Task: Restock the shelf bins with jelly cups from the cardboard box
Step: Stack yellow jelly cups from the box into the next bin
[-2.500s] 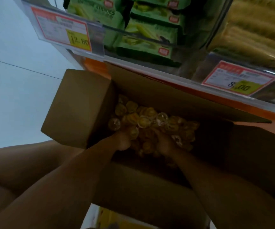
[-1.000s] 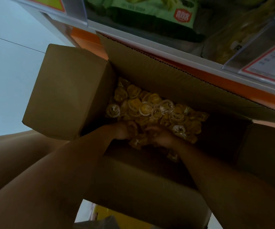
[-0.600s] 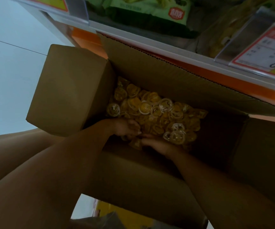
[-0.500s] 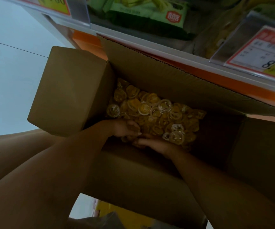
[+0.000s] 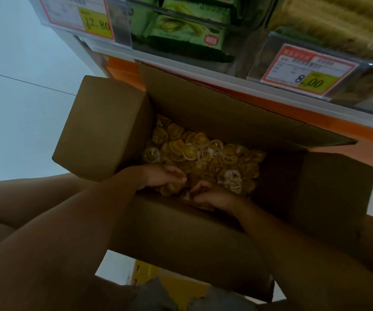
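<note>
1. Plainly, one brown corrugated cardboard box (image 5: 181, 239) fills the middle of the view. All four of its flaps are folded open: one to the left, one to the right, one on the far side against the shelf, and one on the near side.
2. Inside the box lies a loose heap of small yellow translucent plastic jelly cups (image 5: 203, 153). There are dozens, too many and too overlapped to count one by one. They fill the left and middle of the floor of the box, while the right end is in shadow.
3. Two bare forearms reach in over the near flap.
4. The left hand (image 5: 163, 178) is palm down at the near edge of the heap, its fingers curled over a small clutch of jelly cups beneath the palm.
5. The right hand (image 5: 212, 195) sits just beside the left, the fingertips of the two nearly meeting. Its fingers are bent inward into the heap, but I cannot tell whether they pinch a cup.
6. Beyond the box runs one white and orange shelf edge (image 5: 259, 95).
7. Two red-bordered price tags with yellow panels hang in clear holders: one reads 12.80 (image 5: 77, 16), the other 8.00 (image 5: 309, 68).
8. Above the shelf edge at least three green snack packets (image 5: 187, 34) are stacked between the two tags, and ribbed pale yellow packets (image 5: 329, 21), their number unclear, lie above the 8.00 tag.
9. Pale floor tiles (image 5: 12, 108) show to the left.
</note>
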`<state>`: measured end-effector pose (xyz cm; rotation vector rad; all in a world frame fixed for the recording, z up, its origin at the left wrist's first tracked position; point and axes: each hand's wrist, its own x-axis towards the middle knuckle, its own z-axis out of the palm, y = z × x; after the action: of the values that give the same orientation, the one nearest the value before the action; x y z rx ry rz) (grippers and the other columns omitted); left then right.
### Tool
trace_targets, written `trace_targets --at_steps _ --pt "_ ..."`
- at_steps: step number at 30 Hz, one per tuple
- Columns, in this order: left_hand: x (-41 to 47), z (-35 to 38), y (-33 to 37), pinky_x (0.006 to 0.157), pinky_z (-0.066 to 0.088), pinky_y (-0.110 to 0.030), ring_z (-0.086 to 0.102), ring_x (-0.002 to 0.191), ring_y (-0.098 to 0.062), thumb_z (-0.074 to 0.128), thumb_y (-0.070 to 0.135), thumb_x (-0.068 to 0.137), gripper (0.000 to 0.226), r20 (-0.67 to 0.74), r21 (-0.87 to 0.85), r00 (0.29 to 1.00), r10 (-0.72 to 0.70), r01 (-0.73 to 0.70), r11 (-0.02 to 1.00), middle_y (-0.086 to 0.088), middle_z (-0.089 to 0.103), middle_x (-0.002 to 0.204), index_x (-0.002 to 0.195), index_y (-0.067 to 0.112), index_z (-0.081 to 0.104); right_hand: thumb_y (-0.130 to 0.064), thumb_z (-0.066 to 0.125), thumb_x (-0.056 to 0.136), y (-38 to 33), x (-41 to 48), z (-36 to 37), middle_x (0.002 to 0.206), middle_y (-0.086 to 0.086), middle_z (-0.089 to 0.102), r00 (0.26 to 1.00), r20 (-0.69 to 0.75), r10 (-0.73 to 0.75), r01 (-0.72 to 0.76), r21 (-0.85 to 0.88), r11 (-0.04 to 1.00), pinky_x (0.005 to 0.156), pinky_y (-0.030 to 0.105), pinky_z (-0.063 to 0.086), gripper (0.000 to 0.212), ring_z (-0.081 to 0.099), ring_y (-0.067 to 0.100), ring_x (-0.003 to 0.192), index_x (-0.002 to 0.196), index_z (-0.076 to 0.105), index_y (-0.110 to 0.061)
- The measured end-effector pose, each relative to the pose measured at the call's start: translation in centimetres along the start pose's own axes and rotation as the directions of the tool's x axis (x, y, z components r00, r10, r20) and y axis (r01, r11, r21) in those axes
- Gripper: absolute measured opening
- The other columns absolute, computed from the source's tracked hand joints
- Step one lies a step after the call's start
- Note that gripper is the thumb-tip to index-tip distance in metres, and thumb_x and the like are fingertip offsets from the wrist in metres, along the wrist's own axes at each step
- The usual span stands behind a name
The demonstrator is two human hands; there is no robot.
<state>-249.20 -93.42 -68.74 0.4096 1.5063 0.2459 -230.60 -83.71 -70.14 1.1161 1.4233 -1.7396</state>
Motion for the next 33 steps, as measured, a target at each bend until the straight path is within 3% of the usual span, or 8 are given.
trace_targets --at_steps 3,8,13,17,22,27,30,33 --pt "-0.7 0.3 0.2 0.079 0.043 -0.025 0.052 0.121 -0.019 0.061 0.045 0.091 0.024 -0.021 -0.032 1.000 -0.004 0.003 0.999 0.005 0.055 0.134 0.114 0.041 0.057 -0.020 0.072 0.081 -0.5 -0.8 0.1 0.088 -0.001 0.062 0.998 -0.047 -0.040 0.038 -0.035 0.999 0.072 0.027 0.044 0.014 0.057 0.013 0.081 0.084 0.059 -0.023" --pt "-1.8 0.6 0.5 0.088 0.039 -0.031 0.046 0.127 -0.020 0.055 0.047 0.093 0.013 -0.087 -0.101 0.996 -0.024 0.015 0.995 0.005 0.053 0.137 0.106 0.046 0.058 -0.028 0.080 0.077 -1.7 -1.0 1.0 0.075 -0.003 0.057 0.987 -0.113 -0.112 0.097 -0.132 0.987 0.057 0.022 0.038 0.029 0.051 0.007 0.067 0.073 0.051 -0.020" --pt "-2.9 0.6 0.9 0.094 0.035 -0.029 0.039 0.134 -0.019 0.051 0.047 0.096 0.040 -0.153 -0.133 0.988 -0.002 -0.019 0.991 0.005 0.045 0.144 0.134 0.035 0.051 -0.026 0.077 0.080 -2.1 -0.8 1.2 0.109 0.002 0.068 0.994 -0.067 -0.086 0.076 -0.134 0.988 0.091 0.039 0.052 0.023 0.065 0.021 0.101 0.096 0.060 -0.030" --pt "-3.5 0.5 1.1 0.098 0.036 -0.028 0.040 0.134 -0.016 0.053 0.049 0.094 0.043 -0.196 -0.110 0.980 0.043 -0.066 0.992 0.005 0.047 0.144 0.134 0.033 0.053 -0.027 0.076 0.081 -1.6 -1.4 0.3 0.109 -0.001 0.070 0.996 -0.054 -0.064 0.059 -0.093 0.994 0.097 0.038 0.050 0.014 0.065 0.018 0.105 0.090 0.068 -0.036" --pt "-4.1 0.9 1.8 0.091 0.040 -0.028 0.046 0.120 -0.009 0.052 0.055 0.092 0.040 -0.225 -0.036 0.968 0.107 -0.118 0.992 0.010 0.053 0.133 0.128 0.037 0.056 -0.032 0.071 0.084 -0.2 -2.8 -1.2 0.112 -0.003 0.069 0.993 -0.116 -0.022 0.043 0.178 0.983 0.099 0.037 0.048 0.013 0.062 0.017 0.110 0.097 0.072 -0.034" --pt "-5.1 2.5 3.8 0.092 0.045 -0.033 0.055 0.107 -0.015 0.051 0.049 0.094 0.034 -0.214 -0.194 0.976 0.045 -0.087 0.977 0.003 0.058 0.118 0.122 0.031 0.057 -0.026 0.069 0.080 0.3 -4.9 -2.0 0.117 0.010 0.068 0.999 -0.044 -0.031 0.052 0.627 0.777 0.086 0.038 0.051 0.041 0.064 0.026 0.106 0.120 0.063 -0.018" --pt "-6.3 3.2 5.1 0.084 0.044 -0.031 0.057 0.100 -0.015 0.051 0.049 0.093 0.034 -0.242 -0.277 0.970 0.036 -0.105 0.955 0.000 0.061 0.113 0.117 0.026 0.061 -0.027 0.069 0.077 0.2 -6.3 -2.2 0.124 0.014 0.064 0.996 -0.028 -0.081 0.077 0.713 0.697 0.078 0.036 0.055 0.054 0.065 0.026 0.103 0.129 0.058 -0.016" --pt "-7.8 3.6 6.9 0.092 0.045 -0.033 0.057 0.107 -0.015 0.059 0.062 0.084 0.044 -0.248 -0.203 0.955 0.164 -0.216 0.955 0.005 0.060 0.118 0.116 0.031 0.062 -0.026 0.064 0.079 -0.7 -8.2 -2.5 0.110 0.010 0.069 0.986 -0.056 -0.158 0.144 0.765 0.627 0.067 0.030 0.056 0.047 0.069 0.020 0.089 0.124 0.060 -0.016"
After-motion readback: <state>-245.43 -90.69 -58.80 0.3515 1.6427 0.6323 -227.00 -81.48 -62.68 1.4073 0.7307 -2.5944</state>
